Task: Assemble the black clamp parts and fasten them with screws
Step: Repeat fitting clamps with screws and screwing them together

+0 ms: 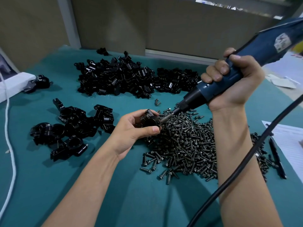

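My left hand grips a black clamp above the teal table. My right hand grips a blue electric screwdriver held at a slant. Its bit meets the clamp's right side, where a screw sits. A big heap of dark screws lies just below and right of the clamp. Loose black clamp parts are piled at the back. A group of put-together clamps lies to the left.
The screwdriver's black cable hangs across my right forearm. A black pen and white paper lie at the right. A white cord runs along the left edge, near a white box with one clamp beside it.
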Tool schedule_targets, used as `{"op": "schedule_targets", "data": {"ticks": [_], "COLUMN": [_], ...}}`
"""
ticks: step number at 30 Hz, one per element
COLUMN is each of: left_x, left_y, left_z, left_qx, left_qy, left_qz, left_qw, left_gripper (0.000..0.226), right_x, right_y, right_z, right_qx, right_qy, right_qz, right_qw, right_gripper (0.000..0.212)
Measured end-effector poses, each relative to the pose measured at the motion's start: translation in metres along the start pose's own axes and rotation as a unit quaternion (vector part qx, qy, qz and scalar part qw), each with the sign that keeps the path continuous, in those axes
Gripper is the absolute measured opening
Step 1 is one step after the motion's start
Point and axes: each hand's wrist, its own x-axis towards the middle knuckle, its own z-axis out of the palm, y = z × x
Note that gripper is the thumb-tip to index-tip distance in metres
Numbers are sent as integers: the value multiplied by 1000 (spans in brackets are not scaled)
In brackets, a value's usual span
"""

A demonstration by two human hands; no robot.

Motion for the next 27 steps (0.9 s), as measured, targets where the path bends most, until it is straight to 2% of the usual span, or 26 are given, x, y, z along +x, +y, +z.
{"op": "schedule_targets", "data": {"ticks": [11, 17, 20, 27], "left_x": [0, 0, -1, -3], "left_y": [0, -3, -1, 1], "left_z": [-2, -1, 0, 4], "left_qx": [-39, -88, -89, -64], "left_qy": [1, -32, -27, -7], "left_qz": [-16, -56, -63, -66], "left_qw": [999, 994, 994, 996], "left_gripper": [43, 34, 27, 32], "right_x": [-1, -1, -2, -3], "right_y": [2, 4, 6, 8], "right_z": [1, 1, 1, 3], "right_qx": [7, 4, 15, 21], "right_qy": [12, 22, 19, 8], "right_qz": [7, 11, 21, 32], "right_qw": [1000, 1000, 999, 999], "right_gripper": [8, 9, 10, 12]}}
